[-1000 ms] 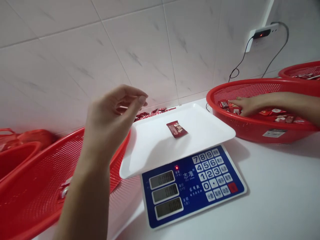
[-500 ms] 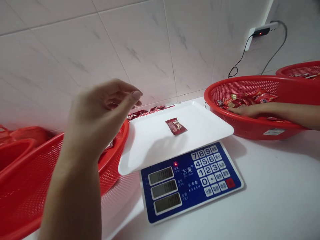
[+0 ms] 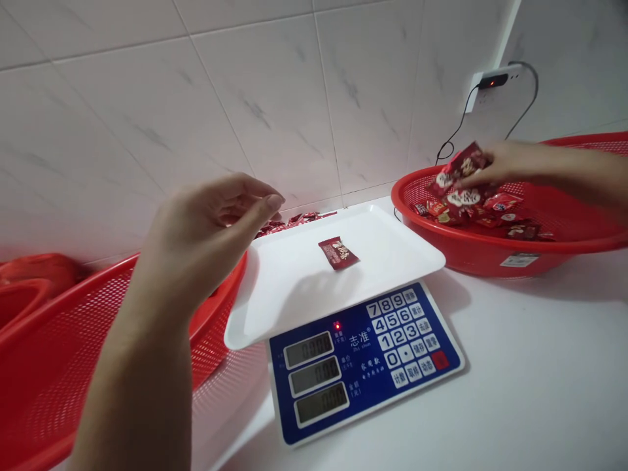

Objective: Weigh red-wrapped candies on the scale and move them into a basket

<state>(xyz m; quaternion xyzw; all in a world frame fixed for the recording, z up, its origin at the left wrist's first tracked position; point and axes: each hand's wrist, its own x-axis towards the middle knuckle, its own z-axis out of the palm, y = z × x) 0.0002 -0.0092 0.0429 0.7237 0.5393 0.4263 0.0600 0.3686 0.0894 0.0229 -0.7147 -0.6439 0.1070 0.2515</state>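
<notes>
My left hand [image 3: 210,235] hovers over the left side of the white weighing tray [image 3: 275,307]. Its fingers are curled and its thumb meets the index finger, with nothing visible between them. One small dark red snack packet [image 3: 338,253] lies on the tray, atop a blue-faced digital scale [image 3: 318,373]. On the right, my right hand [image 3: 500,163] grips several red snack packets [image 3: 461,176], held just above the red basket [image 3: 515,245]. Motion blurs this hand slightly. More wrapped packets [image 3: 495,212] lie inside that basket.
A large red mesh basket [image 3: 63,366] stands on the left, partly behind my left forearm. More red packets [image 3: 299,221] show behind the tray. A tiled wall [image 3: 275,98] closes off the back. A plugged-in cord [image 3: 461,124] hangs behind the right basket.
My right hand has risen out of the packets in the right basket, bringing several up with it. My left hand stays nearly still above the tray. The view has shifted slightly.
</notes>
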